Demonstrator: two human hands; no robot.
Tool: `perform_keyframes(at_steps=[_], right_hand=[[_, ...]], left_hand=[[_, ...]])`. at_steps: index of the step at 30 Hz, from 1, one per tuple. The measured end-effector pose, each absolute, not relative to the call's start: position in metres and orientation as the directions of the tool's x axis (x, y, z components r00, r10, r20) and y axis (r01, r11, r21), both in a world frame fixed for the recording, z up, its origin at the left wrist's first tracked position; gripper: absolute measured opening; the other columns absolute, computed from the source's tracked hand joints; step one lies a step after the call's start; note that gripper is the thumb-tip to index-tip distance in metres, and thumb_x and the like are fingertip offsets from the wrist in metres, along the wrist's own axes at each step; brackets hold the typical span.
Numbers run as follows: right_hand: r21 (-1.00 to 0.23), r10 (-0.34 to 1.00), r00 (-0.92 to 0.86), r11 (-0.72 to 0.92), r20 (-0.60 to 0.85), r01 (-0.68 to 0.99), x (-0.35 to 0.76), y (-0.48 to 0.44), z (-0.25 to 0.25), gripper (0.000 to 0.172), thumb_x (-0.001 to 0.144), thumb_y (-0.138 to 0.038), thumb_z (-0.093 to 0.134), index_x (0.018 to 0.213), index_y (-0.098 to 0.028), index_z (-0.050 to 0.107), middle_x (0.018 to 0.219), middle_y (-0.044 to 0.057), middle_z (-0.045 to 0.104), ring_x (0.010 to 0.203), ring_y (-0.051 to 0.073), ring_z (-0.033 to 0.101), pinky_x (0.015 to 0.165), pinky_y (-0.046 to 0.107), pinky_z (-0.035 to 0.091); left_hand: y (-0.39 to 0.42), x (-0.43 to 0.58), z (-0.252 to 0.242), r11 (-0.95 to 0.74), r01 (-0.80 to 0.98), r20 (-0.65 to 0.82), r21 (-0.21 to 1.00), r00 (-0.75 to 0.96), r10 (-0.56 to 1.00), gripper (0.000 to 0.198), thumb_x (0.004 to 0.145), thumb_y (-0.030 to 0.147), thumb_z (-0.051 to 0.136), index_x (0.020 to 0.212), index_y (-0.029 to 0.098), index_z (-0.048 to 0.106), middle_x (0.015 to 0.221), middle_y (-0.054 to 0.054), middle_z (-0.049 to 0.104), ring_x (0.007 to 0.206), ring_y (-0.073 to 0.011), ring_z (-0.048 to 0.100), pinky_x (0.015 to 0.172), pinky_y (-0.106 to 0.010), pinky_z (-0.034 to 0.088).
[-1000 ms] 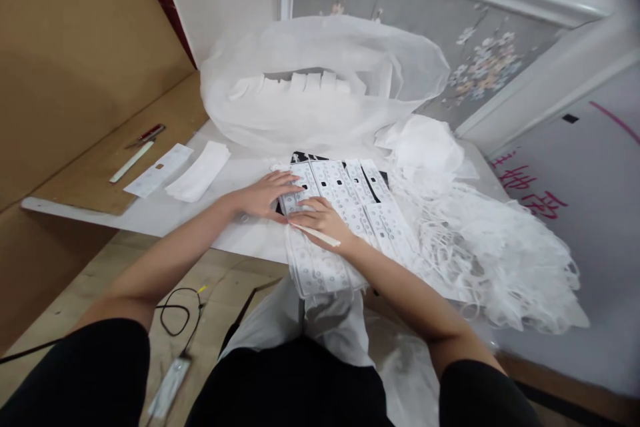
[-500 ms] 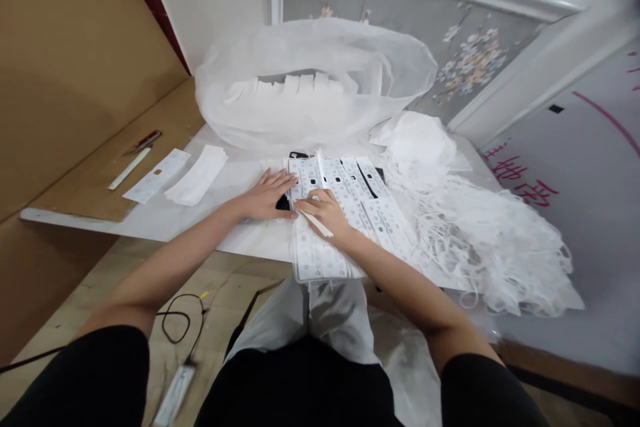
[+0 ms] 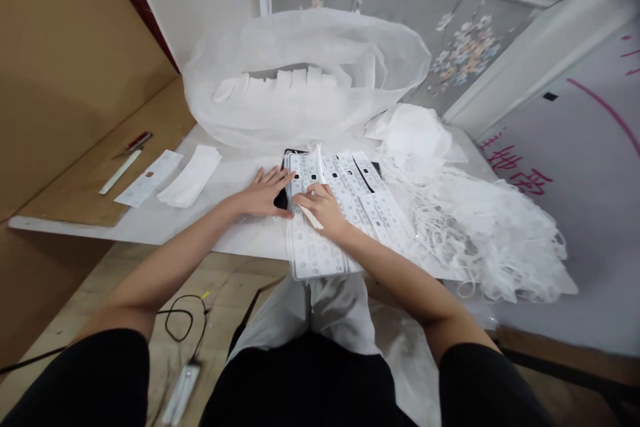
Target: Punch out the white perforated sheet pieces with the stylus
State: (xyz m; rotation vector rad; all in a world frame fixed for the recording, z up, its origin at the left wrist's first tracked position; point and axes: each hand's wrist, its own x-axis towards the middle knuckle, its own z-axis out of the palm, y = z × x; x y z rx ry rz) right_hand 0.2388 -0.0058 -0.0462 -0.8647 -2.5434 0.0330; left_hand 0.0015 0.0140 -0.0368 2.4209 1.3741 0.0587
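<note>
Several white strips printed with small rings and black squares lie side by side on a white table; some hang over its near edge. My left hand lies flat with spread fingers at the left edge of the strips, over a dark patch. My right hand rests on the strips with its fingers pinched on a thin white stick. A narrow white strip end curls up just beyond my right hand.
A big translucent white bag holding white pieces stands at the back. A heap of white stringy scraps covers the right. At the left lie two white strips, a ruler and a red-handled tool. A cable lies on the floor.
My left hand slid off the strips to their left edge and spread flat. My right hand moved slightly up the strips with the stick, and a narrow strip end lifted up.
</note>
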Motion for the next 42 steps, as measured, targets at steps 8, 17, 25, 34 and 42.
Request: perform_keyframes(at_steps=[8, 17, 25, 34, 42], right_hand=[[-0.244, 0.653, -0.639, 0.752, 0.405, 0.613, 0.239, -0.003, -0.050, 0.023, 0.100, -0.019, 0.055, 0.114, -0.022, 0.073, 0.090, 0.009, 0.072, 0.112, 0.029, 0.051, 0.097, 0.044, 0.034], [-0.514, 0.731, -0.560, 0.677, 0.390, 0.526, 0.239, 0.005, -0.053, 0.026, 0.105, -0.026, 0.050, 0.110, -0.024, 0.076, 0.099, 0.008, 0.073, 0.102, 0.025, 0.058, 0.098, 0.039, 0.046], [-0.659, 0.701, -0.603, 0.664, 0.381, 0.355, 0.245, 0.013, -0.048, 0.025, 0.103, -0.035, 0.055, 0.104, -0.025, 0.079, 0.101, 0.006, 0.078, 0.098, 0.024, 0.064, 0.096, 0.042, 0.053], [-0.350, 0.594, -0.687, 0.804, 0.419, 0.481, 0.240, 0.000, -0.050, 0.021, 0.101, -0.019, 0.054, 0.105, -0.024, 0.074, 0.110, 0.006, 0.078, 0.121, 0.028, 0.060, 0.101, 0.045, 0.046], [-0.113, 0.600, -0.674, 0.777, 0.431, 0.619, 0.234, -0.010, -0.045, 0.022, 0.099, -0.011, 0.053, 0.106, -0.024, 0.070, 0.104, 0.006, 0.078, 0.112, 0.028, 0.054, 0.102, 0.048, 0.032]], left_hand=[[0.017, 0.004, -0.036, -0.462, 0.829, -0.173, 0.314, 0.528, 0.831, 0.121, 0.077, 0.087, 0.058, 0.168, 0.026, 0.008, 0.174, -0.013, 0.003, 0.159, -0.0453, -0.004, 0.122, -0.067, -0.009], [0.019, 0.001, -0.039, -0.478, 0.811, -0.155, 0.336, 0.548, 0.822, 0.119, 0.079, 0.086, 0.057, 0.168, 0.023, 0.010, 0.173, -0.015, 0.003, 0.159, -0.0432, -0.002, 0.122, -0.066, -0.011], [0.024, -0.005, -0.045, -0.436, 0.788, -0.071, 0.434, 0.513, 0.856, 0.098, 0.094, 0.078, 0.042, 0.168, 0.024, 0.009, 0.173, -0.012, 0.015, 0.161, -0.0361, 0.006, 0.128, -0.058, -0.001], [0.020, 0.006, -0.047, -0.422, 0.843, -0.100, 0.332, 0.477, 0.873, 0.120, 0.079, 0.087, 0.055, 0.168, 0.022, 0.008, 0.174, -0.012, 0.010, 0.160, -0.0412, 0.000, 0.124, -0.062, -0.012], [0.023, 0.009, -0.047, -0.407, 0.871, -0.165, 0.275, 0.459, 0.873, 0.125, 0.075, 0.085, 0.060, 0.168, 0.021, 0.006, 0.173, -0.015, 0.004, 0.158, -0.0477, -0.004, 0.119, -0.071, -0.014]])
